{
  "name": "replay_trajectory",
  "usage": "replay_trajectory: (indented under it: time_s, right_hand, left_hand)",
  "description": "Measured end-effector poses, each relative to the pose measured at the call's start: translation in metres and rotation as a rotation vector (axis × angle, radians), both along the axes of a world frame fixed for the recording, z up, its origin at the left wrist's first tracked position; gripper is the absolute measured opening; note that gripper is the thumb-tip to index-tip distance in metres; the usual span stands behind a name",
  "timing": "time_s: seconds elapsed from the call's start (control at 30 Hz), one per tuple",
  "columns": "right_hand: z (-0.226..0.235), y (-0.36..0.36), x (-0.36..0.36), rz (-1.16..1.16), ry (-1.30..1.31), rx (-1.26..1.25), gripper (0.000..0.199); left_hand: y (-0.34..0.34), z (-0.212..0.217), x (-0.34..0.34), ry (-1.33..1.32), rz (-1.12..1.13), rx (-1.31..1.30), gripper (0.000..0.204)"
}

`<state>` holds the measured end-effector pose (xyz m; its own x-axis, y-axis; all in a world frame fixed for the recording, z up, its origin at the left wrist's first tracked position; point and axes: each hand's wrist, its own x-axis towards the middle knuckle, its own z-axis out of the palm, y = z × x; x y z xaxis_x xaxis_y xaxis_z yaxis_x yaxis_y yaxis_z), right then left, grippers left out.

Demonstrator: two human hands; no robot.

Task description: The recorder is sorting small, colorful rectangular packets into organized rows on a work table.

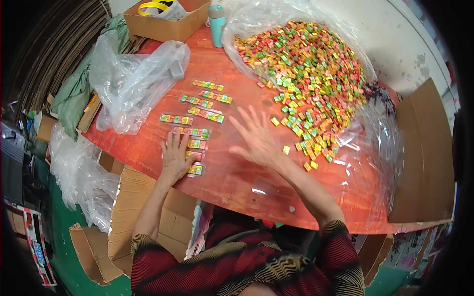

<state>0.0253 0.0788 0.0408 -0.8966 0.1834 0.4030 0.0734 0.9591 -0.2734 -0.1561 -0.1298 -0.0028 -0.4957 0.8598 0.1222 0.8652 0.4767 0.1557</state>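
Note:
On the red tabletop, several short strips [205,114] of small wrapped pieces in yellow, green, red and orange lie in a loose column. My left hand [174,157] rests on the nearer strips with its fingers spread, covering their left ends. To the right of the strips, my right hand [256,140] is held out with fingers apart and nothing in it. A large heap of loose wrapped pieces [306,74], candy-like in look, spills toward me from a clear plastic bag [242,22]. A few stray pieces lie close to my right hand.
A crumpled clear bag [133,81] lies at the table's left. At the back stand an open cardboard box [163,29] and a teal bottle [217,29]. A cardboard panel [424,158] rises at the right edge. Open cartons [133,207] stand below the table's left front edge.

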Motion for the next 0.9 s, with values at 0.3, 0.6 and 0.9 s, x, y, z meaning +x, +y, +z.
replay_trajectory:
  time_s: [0.3,0.6,0.9]
  right_hand:
    - [-0.068,0.024,-0.128,-0.127,-0.119,-0.016,0.065]
    - [-0.071,0.068,-0.161,-0.084,-0.127,-0.014,0.060]
    - [-0.059,0.065,-0.156,-0.086,-0.237,-0.033,0.061]
  left_hand:
    - [0.016,-0.006,-0.015,-0.012,0.075,-0.030,0.071]
    - [0.057,0.009,-0.041,-0.094,0.125,0.048,0.058]
    - [0.146,0.018,-0.204,0.211,-0.072,0.123,0.035]
